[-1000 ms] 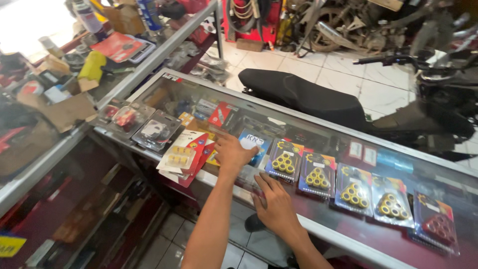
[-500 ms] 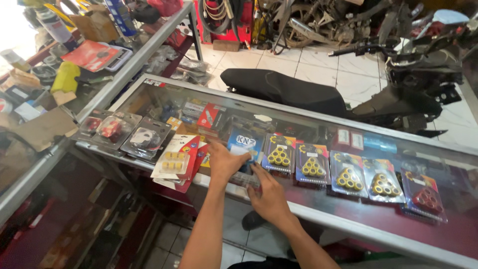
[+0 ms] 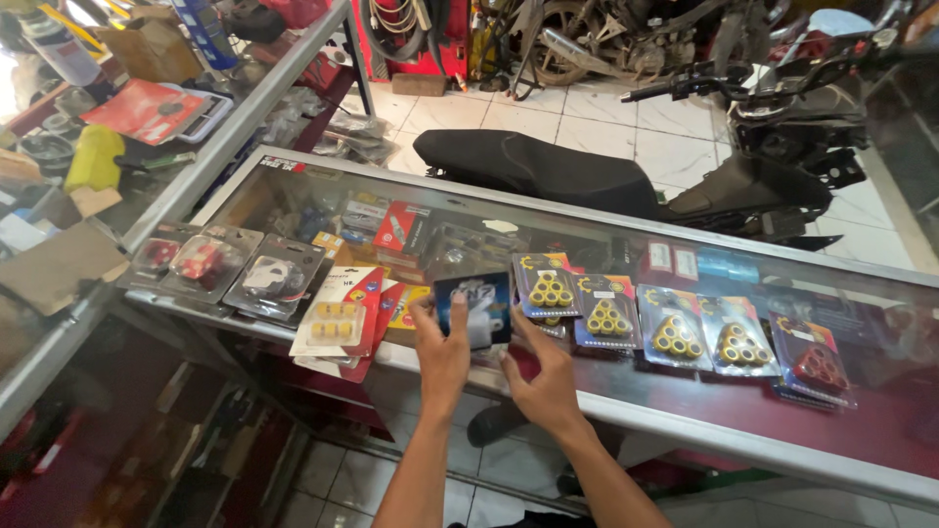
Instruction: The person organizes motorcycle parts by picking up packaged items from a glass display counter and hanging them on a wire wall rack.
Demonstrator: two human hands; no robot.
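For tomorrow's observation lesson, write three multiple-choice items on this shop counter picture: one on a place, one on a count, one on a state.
1. Where is the blue blister pack?
A. held up between both hands
B. on the floor tiles
C. on the motorcycle seat

2. How many packs with yellow rollers stacked in a triangle lie in the row to its right?
A. one
B. four
C. seven

3. How does the glass counter stand?
A. shattered
B. whole, with packs lying on it
C. draped in cloth

Answers:
1 A: the left hand and right hand grip its edges above the glass.
2 B: four yellow roller packs show before the red roller pack.
3 B: the pane is unbroken under the packs.
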